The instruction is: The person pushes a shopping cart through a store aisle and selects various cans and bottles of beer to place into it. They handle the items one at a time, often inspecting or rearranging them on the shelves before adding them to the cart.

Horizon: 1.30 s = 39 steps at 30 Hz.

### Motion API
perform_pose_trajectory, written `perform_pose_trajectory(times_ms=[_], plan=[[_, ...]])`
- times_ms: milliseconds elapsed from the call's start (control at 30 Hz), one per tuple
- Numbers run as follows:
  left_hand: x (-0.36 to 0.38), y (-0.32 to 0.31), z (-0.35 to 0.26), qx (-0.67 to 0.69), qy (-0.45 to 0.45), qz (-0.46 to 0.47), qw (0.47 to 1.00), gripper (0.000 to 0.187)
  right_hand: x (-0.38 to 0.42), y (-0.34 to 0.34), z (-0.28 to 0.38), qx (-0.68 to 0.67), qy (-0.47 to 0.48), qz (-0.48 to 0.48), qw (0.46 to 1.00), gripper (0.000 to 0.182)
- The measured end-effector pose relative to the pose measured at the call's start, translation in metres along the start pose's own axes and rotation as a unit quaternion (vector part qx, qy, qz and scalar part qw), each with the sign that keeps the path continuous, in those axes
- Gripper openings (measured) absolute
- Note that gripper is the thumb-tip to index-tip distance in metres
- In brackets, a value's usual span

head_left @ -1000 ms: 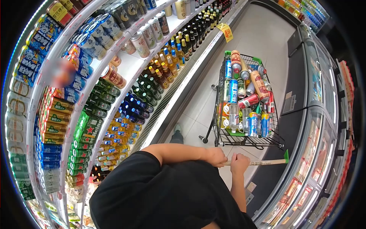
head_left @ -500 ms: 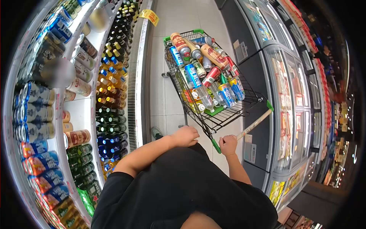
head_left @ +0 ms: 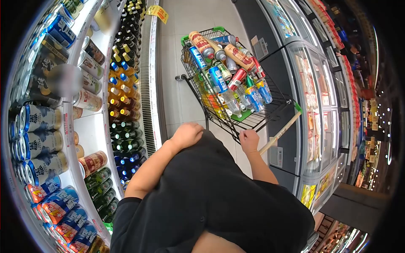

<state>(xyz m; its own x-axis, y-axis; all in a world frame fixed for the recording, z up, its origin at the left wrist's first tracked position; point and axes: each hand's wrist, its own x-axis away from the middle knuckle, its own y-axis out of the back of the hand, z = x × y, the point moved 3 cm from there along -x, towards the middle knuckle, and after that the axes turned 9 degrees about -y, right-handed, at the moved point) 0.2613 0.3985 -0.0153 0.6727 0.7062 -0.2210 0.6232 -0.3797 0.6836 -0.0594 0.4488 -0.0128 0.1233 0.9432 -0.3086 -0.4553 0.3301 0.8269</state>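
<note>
Near the lower middle of the view, my left hand (head_left: 188,134) is loosely closed beside the black shirt, with no object visible in it. My right hand (head_left: 249,141) is a fist over the near end of the shopping cart (head_left: 236,131), and nothing shows in it. That forearm crosses the line of the pale cart handle (head_left: 282,131). Piled in the cart are a blue can (head_left: 217,79), a red can (head_left: 237,79), tan cans (head_left: 240,57), clear bottles (head_left: 230,103) and several other drinks.
Shelves of cans (head_left: 44,143) and bottles (head_left: 123,90) run along the left. A yellow price tag (head_left: 157,13) hangs at the shelf edge. Glass-fronted freezers (head_left: 310,105) line the right side. Pale floor tiles (head_left: 173,55) show between shelf and cart.
Both hands have moved up in the view. My right hand has shifted from the handle's near end to above it. The left shelves look closer, and the cart's near green corner is now hidden.
</note>
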Motion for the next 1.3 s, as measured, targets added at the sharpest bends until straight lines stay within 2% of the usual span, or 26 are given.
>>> perform_pose_trajectory(times_ms=[100,200,333,367,467,500,567,600,667,733,800,867,967,1033,1100,1233,1300], plan=[[0.005,0.013,0.012,0.003,0.011,-0.023,1.000,0.019,-0.030,-0.039,0.024,0.004,0.043,0.071,0.997,0.018],[0.002,0.028,0.026,0.005,0.044,-0.039,0.998,0.018,-0.069,-0.076,0.041,-0.013,0.077,0.085,0.993,0.017],[-0.012,0.050,0.056,0.002,0.076,-0.052,0.996,0.019,-0.141,-0.116,0.059,-0.015,0.071,0.100,0.992,0.013],[-0.020,0.058,0.064,0.001,0.085,-0.051,0.995,0.020,-0.162,-0.129,0.055,0.014,0.044,0.151,0.987,0.025],[-0.049,0.076,0.088,0.016,0.121,-0.059,0.991,0.021,-0.235,-0.168,0.052,0.024,0.009,0.117,0.993,0.048],[-0.062,0.083,0.097,0.024,0.131,-0.058,0.989,0.023,-0.263,-0.176,0.055,0.029,-0.022,0.136,0.990,0.065],[-0.091,0.093,0.117,0.043,0.151,-0.056,0.986,0.028,-0.311,-0.197,0.061,0.035,0.003,0.076,0.996,0.067],[-0.108,0.095,0.132,0.096,0.192,-0.057,0.975,0.032,-0.334,-0.211,0.061,0.035,0.020,0.051,0.998,0.070],[-0.146,0.095,0.165,0.205,0.279,-0.060,0.936,0.040,-0.374,-0.228,0.077,0.053,-0.037,0.108,0.992,0.077],[-0.184,0.087,0.201,0.297,0.321,-0.106,0.893,0.051,-0.396,-0.245,0.084,0.095,-0.073,0.145,0.982,0.084],[-0.224,0.084,0.232,0.392,0.362,-0.143,0.834,0.061,-0.412,-0.269,0.085,0.156,-0.080,0.162,0.971,0.090],[-0.260,0.088,0.243,0.493,0.404,-0.171,0.752,0.069,-0.417,-0.270,0.096,0.175,-0.100,0.186,0.962,0.093],[-0.291,0.074,0.267,0.525,0.416,-0.170,0.723,0.077,-0.414,-0.278,0.092,0.192,-0.090,0.185,0.959,0.096],[-0.297,0.071,0.275,0.531,0.403,-0.158,0.728,0.079,-0.417,-0.281,0.088,0.193,-0.094,0.192,0.958,0.095],[-0.307,0.081,0.263,0.535,0.413,-0.172,0.716,0.082,-0.423,-0.276,0.087,0.164,-0.091,0.192,0.963,0.090],[-0.313,0.085,0.266,0.548,0.396,-0.127,0.726,0.079,-0.443,-0.265,0.087,0.134,-0.052,0.202,0.969,0.085],[-0.314,0.090,0.264,0.539,0.363,-0.120,0.751,0.077,-0.456,-0.253,0.091,0.114,-0.074,0.222,0.966,0.084]])
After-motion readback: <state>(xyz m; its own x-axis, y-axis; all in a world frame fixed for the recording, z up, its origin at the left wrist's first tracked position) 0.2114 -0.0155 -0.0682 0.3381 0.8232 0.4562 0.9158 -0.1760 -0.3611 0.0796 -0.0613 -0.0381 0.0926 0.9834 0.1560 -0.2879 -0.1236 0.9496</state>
